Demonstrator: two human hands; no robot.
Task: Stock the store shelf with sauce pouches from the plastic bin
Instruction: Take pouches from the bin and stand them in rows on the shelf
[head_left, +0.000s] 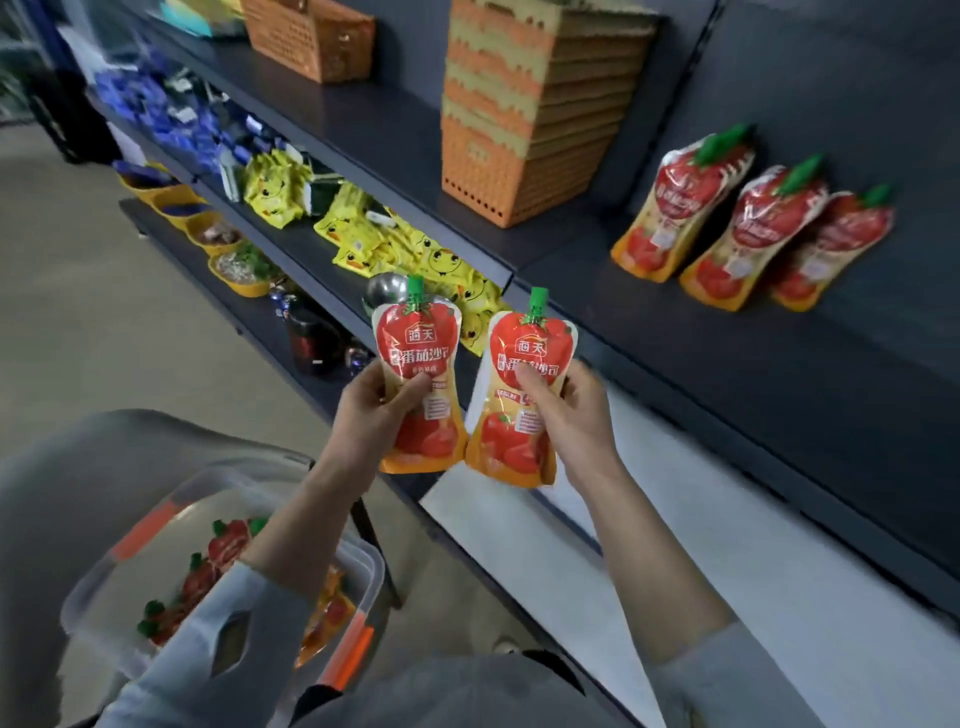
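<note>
Between the bin and the shelf, left hand (370, 418) grips one sauce pouch (420, 374) around its waist and right hand (574, 415) grips a second pouch (519, 364), both upright, side by side. Down-left of the hands, the clear plastic bin (98, 592) holds more pouches (228, 543). Up-right, three shelf pouches (753, 234) stand on the dark shelf (675, 353), open board in front of them. Labels read 海天, 番茄沙司.

Head-worn view, angled down, close over hands (467, 415), facing shelf (675, 332)
</note>
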